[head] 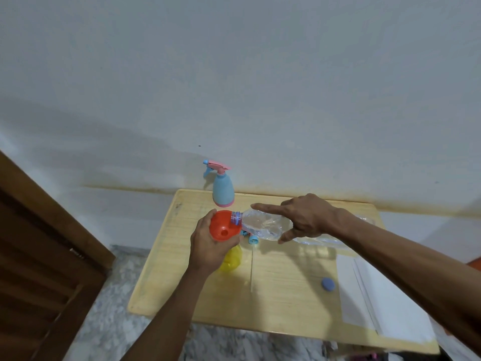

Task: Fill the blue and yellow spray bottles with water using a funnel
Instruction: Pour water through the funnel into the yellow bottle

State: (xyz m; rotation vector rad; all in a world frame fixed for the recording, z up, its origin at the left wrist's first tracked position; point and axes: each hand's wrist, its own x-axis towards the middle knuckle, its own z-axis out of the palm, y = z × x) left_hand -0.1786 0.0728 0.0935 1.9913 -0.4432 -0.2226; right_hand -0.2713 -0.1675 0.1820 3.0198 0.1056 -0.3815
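Hands both busy: left hand (208, 246) wraps the orange funnel (224, 229), steadying it over the yellow spray bottle (230, 259) so the spout stays in the neck; bottle mostly hidden under the hand. Blue spray bottle (223, 190) stands at 12 o'clock from the funnel, sprayer head on, out of the way, probably filled. Right hand (304, 217) grips the clear water bottle (263, 225) tipped nearly flat, index finger straight along it, mouth at the funnel's 2 o'clock rim for pouring. Blue cap (328, 284) lies at 4 o'clock on the surface (273, 295), papers (364, 295) beside it.
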